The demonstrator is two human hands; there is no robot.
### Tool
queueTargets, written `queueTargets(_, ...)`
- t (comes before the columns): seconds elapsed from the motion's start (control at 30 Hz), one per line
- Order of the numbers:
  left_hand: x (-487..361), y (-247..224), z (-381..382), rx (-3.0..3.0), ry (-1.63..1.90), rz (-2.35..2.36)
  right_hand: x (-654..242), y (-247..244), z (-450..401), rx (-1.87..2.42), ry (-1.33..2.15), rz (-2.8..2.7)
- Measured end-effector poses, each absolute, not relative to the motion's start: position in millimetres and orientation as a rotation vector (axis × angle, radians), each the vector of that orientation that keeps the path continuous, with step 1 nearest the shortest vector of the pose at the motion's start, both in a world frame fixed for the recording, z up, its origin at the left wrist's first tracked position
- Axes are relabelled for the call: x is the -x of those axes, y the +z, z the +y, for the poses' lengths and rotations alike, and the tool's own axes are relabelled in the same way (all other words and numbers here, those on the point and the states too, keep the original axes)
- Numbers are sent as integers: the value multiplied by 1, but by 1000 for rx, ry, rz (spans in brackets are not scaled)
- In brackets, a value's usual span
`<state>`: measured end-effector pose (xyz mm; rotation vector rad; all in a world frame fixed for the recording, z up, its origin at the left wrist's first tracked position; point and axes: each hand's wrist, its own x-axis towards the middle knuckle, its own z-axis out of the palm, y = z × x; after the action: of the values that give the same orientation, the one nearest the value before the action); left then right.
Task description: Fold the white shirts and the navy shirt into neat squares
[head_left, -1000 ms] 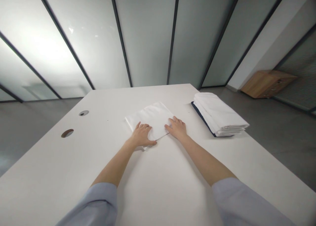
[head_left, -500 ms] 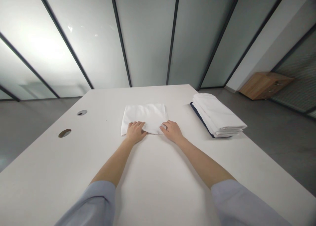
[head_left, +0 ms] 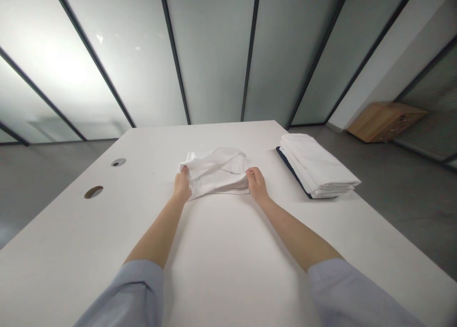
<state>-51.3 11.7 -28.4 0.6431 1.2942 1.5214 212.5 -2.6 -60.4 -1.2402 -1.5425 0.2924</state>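
Observation:
A folded white cloth (head_left: 217,174) is held between my two hands above the middle of the table, its surface creased and its near edge partly raised. My left hand (head_left: 182,184) is closed on the cloth's left side, thumb on top. At the right side, my right hand (head_left: 256,182) pinches the cloth's edge between thumb and fingers. The fingers underneath are partly hidden. Whether the cloth is a garment or a plain sheet I cannot tell.
A stack of folded white cloths (head_left: 317,165) lies at the table's right edge, with a dark blue piece (head_left: 291,171) under it. Two round holes pierce the white table (head_left: 228,251) on the left. A wooden cabinet (head_left: 385,121) stands on the floor beyond, beside frosted glass panels.
My hands have moved apart from the cloth's near edge to its two sides and taken hold there. The cloth, flat before, is now lifted and wrinkled.

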Motion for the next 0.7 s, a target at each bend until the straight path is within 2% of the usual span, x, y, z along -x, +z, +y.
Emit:
queueTargets(0.17, 74, -19, 22, -276, 1616, 982, -210, -66, -4, 1153, 381, -1780)
queueTargets(0.37, 106, -25, 26, -261, 1792, 1188, -209, -76, -1, 1282, 225, -1955)
queueTargets(0.53, 108, -33, 18, -832, 1698, 1672, -205, -68, -3, 1541, 257, -2028)
queueTargets(0.63, 99, -33, 8, -1343, 1664, 2056, -203, -61, -6, 1567, 277, -2094)
queueTargets(0.7, 87, -29, -1, -1757, 1598, 2152, -203, -59, -8, 1527, 274, -2102)
